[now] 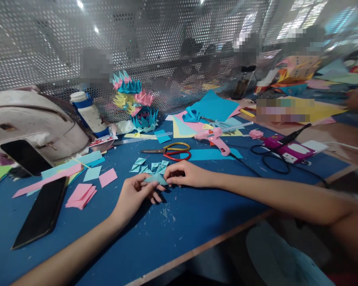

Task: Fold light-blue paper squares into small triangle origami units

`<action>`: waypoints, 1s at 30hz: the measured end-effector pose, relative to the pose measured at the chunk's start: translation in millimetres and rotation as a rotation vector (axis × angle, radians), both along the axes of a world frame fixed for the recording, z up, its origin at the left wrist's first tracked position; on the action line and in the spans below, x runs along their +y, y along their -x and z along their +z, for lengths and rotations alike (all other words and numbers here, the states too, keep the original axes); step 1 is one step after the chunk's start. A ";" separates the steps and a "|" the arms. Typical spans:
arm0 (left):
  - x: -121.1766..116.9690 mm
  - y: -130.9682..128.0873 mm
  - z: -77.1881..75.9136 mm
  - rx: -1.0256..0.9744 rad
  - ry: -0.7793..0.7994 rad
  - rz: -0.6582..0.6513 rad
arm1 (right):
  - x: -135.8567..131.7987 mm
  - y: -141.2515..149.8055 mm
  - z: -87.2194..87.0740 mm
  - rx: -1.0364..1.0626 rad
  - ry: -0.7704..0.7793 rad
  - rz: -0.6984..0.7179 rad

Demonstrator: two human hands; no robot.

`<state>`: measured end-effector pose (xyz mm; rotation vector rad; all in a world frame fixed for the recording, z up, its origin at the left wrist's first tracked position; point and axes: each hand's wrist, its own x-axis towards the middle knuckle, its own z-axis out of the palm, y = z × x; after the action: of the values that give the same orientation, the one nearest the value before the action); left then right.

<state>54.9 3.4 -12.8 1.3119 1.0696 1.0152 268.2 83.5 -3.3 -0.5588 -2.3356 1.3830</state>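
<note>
Pinching a light-blue paper (158, 178) over the table (197, 210), the left hand (135, 190) and right hand (187, 174) nearly meet just before some folded pieces (156, 167), and past those I see scissors (163, 151), then spiky paper flowers (144, 97) by the mesh panel (164, 43).

Folded light-blue paper triangle (157, 178), near small light-blue pieces (155, 167)

Folded paper (156, 179): pale teal
Small folded pieces (140, 161): matching pale teal
Square stack (80, 195): pink
Scissors (166, 151): yellow and red handles
Glue gun (216, 141): pink
Surface (197, 218): blue, brown edge
Bottle (91, 116): white and blue, speckled
Panel (164, 35): grey, dotted with holes
</note>
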 end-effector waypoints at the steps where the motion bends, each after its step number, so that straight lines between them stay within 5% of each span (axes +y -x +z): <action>1: -0.2 -0.1 0.2 0.003 -0.002 -0.003 | 0.4 0.1 -0.7 0.002 -0.020 0.000; 17: -3.7 -8.9 5.1 0.111 -0.011 -0.016 | -17.5 5.8 -0.8 -0.045 -0.572 -0.090; 30: -5.8 4.7 13.0 0.439 -0.109 -0.065 | -10.0 7.8 0.3 -0.181 -0.492 0.022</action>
<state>50.2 -2.3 0.2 1.6966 1.3002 0.7615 260.5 73.5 -3.0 -0.5222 -2.6996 0.7381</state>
